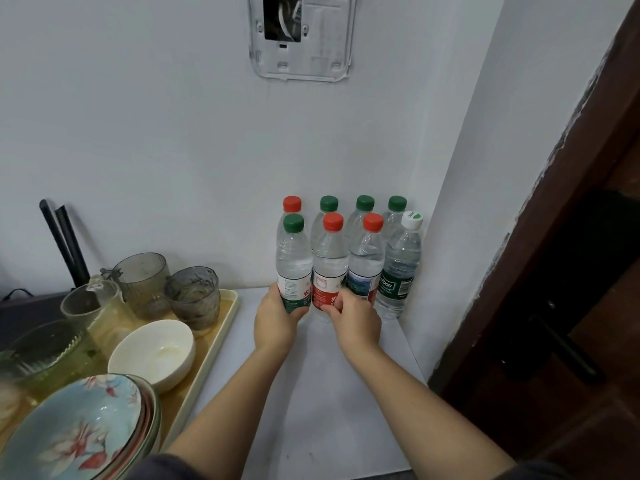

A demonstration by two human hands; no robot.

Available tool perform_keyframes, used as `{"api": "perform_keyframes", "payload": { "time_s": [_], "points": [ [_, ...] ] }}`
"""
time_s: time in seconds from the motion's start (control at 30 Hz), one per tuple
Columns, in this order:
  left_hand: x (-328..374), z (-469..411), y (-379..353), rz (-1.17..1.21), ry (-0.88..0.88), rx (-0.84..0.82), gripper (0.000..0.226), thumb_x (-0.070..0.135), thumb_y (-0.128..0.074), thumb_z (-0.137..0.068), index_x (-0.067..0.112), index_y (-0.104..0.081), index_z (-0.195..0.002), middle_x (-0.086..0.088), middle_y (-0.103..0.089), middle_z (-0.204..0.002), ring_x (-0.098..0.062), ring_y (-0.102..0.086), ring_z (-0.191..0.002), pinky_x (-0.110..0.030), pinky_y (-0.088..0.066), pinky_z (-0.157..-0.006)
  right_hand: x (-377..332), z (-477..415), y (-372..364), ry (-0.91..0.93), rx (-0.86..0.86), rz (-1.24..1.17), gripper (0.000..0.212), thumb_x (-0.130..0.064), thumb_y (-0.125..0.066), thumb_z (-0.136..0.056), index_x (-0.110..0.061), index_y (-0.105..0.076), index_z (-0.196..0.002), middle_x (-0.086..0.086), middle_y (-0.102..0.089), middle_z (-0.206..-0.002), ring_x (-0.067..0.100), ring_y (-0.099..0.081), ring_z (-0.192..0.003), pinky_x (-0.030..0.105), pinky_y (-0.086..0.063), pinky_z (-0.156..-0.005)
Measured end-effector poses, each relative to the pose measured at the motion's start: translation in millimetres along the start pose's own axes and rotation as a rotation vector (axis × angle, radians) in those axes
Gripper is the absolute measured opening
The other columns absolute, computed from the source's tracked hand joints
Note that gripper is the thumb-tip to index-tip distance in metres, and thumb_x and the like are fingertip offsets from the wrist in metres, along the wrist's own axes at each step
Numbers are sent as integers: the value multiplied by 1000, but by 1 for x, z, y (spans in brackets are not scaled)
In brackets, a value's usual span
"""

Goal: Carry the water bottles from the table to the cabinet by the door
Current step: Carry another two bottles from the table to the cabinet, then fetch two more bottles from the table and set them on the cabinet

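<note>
Several clear water bottles stand in two rows in the back right corner of a white cabinet top (311, 393), against the wall. My left hand (275, 320) wraps the lower part of the front-left bottle with a green cap (293, 258). My right hand (356, 323) grips the base of the red-capped bottle (330, 261) beside it. Both bottles stand upright on the surface. To their right are another red-capped bottle (366, 261) and a white-capped bottle with a dark green label (401, 268). A back row of bottles (363, 209) stands behind.
A cream tray (221, 327) at left holds grey glasses (192, 296), a glass pitcher (93, 306), a white bowl (152, 351) and stacked floral plates (76, 434). A dark wooden door (561, 289) with a black handle is at right. A plastic wall mount (303, 36) hangs above.
</note>
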State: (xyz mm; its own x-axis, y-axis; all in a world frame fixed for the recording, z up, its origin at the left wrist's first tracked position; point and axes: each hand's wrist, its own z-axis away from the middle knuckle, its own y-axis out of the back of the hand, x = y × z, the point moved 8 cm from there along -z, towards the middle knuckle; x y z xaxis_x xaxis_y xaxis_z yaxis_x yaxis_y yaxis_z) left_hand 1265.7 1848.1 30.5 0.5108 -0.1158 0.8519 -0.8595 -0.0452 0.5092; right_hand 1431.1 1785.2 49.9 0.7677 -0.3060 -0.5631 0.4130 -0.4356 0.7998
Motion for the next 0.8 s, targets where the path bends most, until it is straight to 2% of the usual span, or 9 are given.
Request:
{"api": "perform_keyframes", "payload": {
  "time_s": [0.1, 0.2, 0.3, 0.37, 0.43, 0.53, 0.67, 0.8],
  "points": [
    [-4, 4, 0, -95, 20, -9, 66, 33, -80, -74, 20, -45, -128, -4, -63, -120, -25, -57, -111, -41, -51, -84, 1, 6, 8, 41, -35, 103, 29, -45, -63, -89, -24, -44, -83, -3, -64, -83, 22, -60, -79, 29, -36, -62],
    [-7, 23, 2, -307, 21, 8, 95, 50, -72, -77, 12, -22, -148, -12, -43, -144, -30, -36, -135, -47, -35, -108, 14, 20, 15, 90, -95, 158, 31, -50, -60, -90, -23, -50, -102, -4, -65, -106, 20, -60, -99, 32, -45, -73],
    [-6, 56, 4, -507, 39, -7, 96, 63, -53, -85, 12, -8, -153, -12, -18, -159, -32, -10, -147, -47, -11, -118, 35, 38, 19, 122, -185, 236, 55, -56, -53, -91, -23, -45, -134, -1, -53, -135, 22, -47, -125, 38, -41, -98],
    [-8, 82, 4, -547, 57, -40, 90, 65, -41, -88, 14, -5, -154, -11, -9, -161, -31, -2, -148, -48, -4, -118, 47, 54, 17, 136, -267, 272, 68, -59, -46, -93, -24, -30, -148, 2, -38, -151, 24, -33, -139, 40, -31, -110],
    [-8, 110, 4, -570, 63, -67, 86, 66, -34, -91, 17, -3, -154, -10, -3, -162, -31, 3, -149, -48, 0, -119, 51, 72, 14, 150, -350, 257, 74, -61, -42, -94, -26, -17, -154, 4, -20, -161, 24, -15, -148, 43, -19, -117],
    [-10, 152, 13, -613, 76, -50, 85, 70, -24, -90, 20, 0, -154, -8, 2, -163, -29, 8, -149, -46, 4, -119, 44, 99, 9, 227, -471, 224, 76, -62, -38, -94, -31, -5, -155, 2, 1, -165, 25, 6, -151, 50, -2, -120],
    [-18, 216, 33, -588, 139, 37, 96, 78, 1, -75, 24, -1, -154, -3, 3, -163, -24, 13, -148, -41, 9, -117, 25, 137, 8, 450, -593, 240, 78, -69, -27, -91, -36, 5, -154, -1, 15, -164, 24, 19, -149, 52, 8, -118],
    [-30, 291, 52, -504, 262, 156, 93, 79, -6, -78, 25, -8, -154, 3, 1, -162, -14, 16, -147, -34, 12, -116, 4, 192, 8, 751, -703, 176, 84, -76, -9, -81, -37, 6, -154, -1, 16, -163, 23, 24, -148, 50, 15, -116]
  ]
}}
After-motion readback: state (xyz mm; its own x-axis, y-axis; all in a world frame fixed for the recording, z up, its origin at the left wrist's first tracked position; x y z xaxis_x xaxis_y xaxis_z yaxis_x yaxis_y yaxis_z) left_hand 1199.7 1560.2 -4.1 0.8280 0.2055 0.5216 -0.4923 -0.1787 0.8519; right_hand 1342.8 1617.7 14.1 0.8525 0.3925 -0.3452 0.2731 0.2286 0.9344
